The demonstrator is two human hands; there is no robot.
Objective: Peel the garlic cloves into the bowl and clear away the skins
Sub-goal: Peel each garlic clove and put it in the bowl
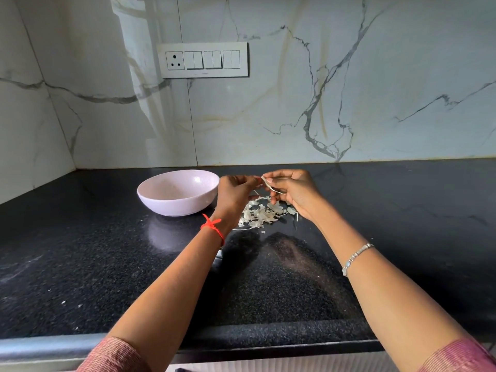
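Fingertips of left hand (235, 193) and right hand (294, 191) pinch a garlic clove (265, 180) (skin trailing) above skins (261, 214).

— Is the left hand (236, 191) gripping a clove?
— Its back is facing the camera and covering its own fingertips, so that isn't showing. Only a pale strip of skin (271, 184) is peeking out where the right hand (294, 193) is pinching it.
— And the bowl (178, 193)?
— Its right rim is disappearing behind the left hand, and its inside is looking too blurred to tell any contents.
— The pile of skins (261, 214)?
— The left wrist is hiding its left part. Both sleeves (115, 355) are running off the bottom edge.
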